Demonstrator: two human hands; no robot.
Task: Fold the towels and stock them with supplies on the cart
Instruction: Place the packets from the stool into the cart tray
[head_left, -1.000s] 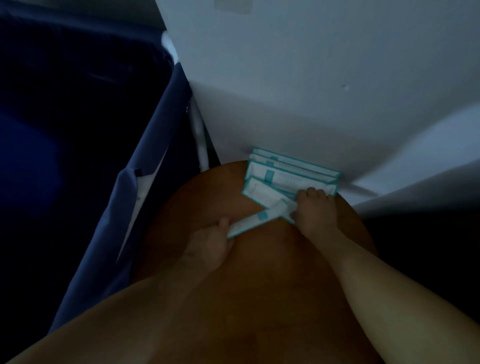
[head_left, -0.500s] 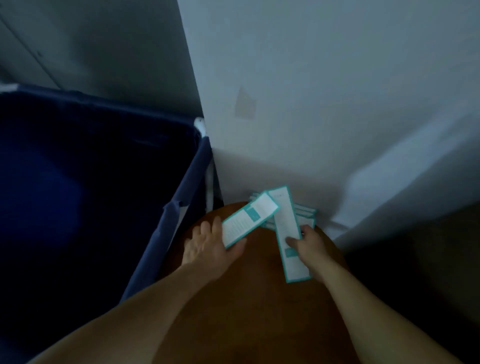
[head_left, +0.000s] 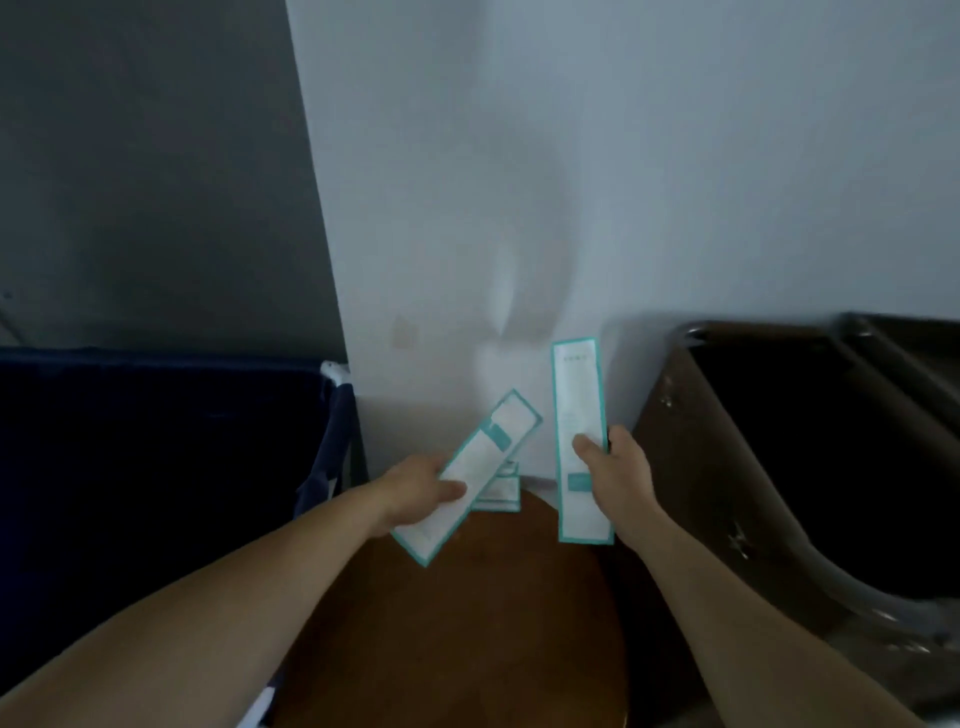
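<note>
My left hand grips a long white packet with teal edges, tilted up to the right above a round brown table. My right hand pinches a second such packet, held nearly upright in front of the white wall. A few more of these packets lie on the far edge of the table against the wall, partly hidden behind the left packet.
A dark blue fabric laundry bin with a white frame corner stands at the left. A dark brown chair or tub-shaped seat stands at the right. The white wall is straight ahead.
Both hands have lifted their packets off the table and moved apart. The view has tilted up, and the brown seat at the right has come into sight.
</note>
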